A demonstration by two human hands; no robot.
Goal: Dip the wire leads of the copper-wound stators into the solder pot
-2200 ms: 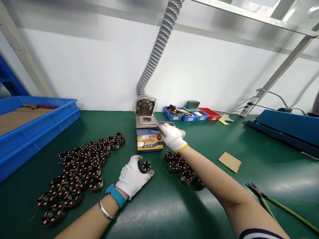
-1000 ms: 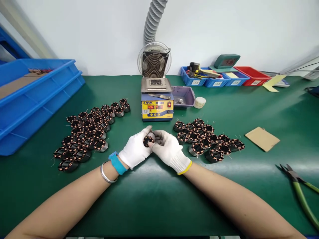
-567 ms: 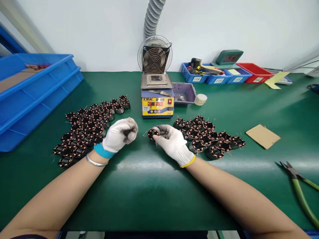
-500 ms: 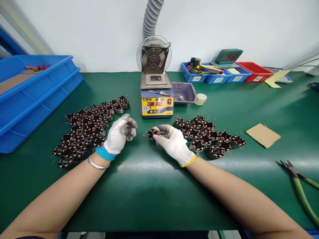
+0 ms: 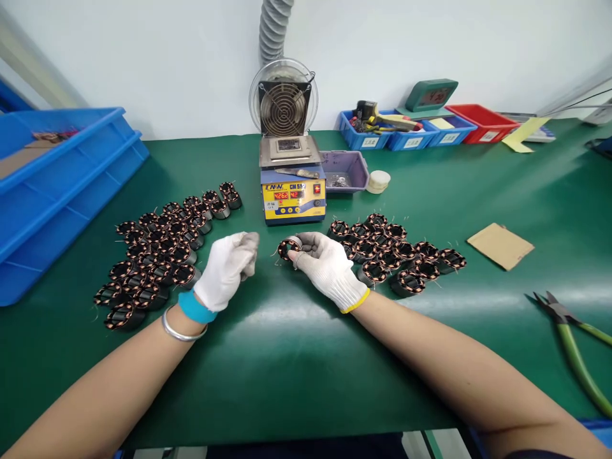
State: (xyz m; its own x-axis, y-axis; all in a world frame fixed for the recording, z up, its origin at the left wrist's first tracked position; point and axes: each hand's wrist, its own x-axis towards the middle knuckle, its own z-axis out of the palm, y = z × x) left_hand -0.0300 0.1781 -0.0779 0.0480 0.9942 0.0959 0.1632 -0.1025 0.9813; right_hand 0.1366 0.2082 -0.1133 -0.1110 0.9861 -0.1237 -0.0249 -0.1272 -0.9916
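In my right hand (image 5: 329, 264), gloved in white with a yellow cuff, is a wound motor stator (image 5: 289, 249). Thumb and fingers grip its right side, and its copper-wound face with thin loose wire ends points toward me. My left hand (image 5: 226, 268), in a white glove with a blue cuff, is held just left of that stator, apart from it. Its fingers are curled together, and their tips are hidden from view. More stators stand in a group (image 5: 162, 255) beside my left hand and in a second group (image 5: 387, 252) behind and right of my right hand.
A solder pot (image 5: 292, 204) with digital displays stands ahead, a fan (image 5: 285, 108) behind it. Right of it are a purple tray (image 5: 354, 162) and a round white container (image 5: 378, 181). Blue bins (image 5: 57, 185) stand left; cardboard (image 5: 500, 246) and green-handled cutters (image 5: 568, 338) lie right.
The view has shifted slightly. My left fingers have curled closer together. The right hand still grips the stator, with little change in its pose.
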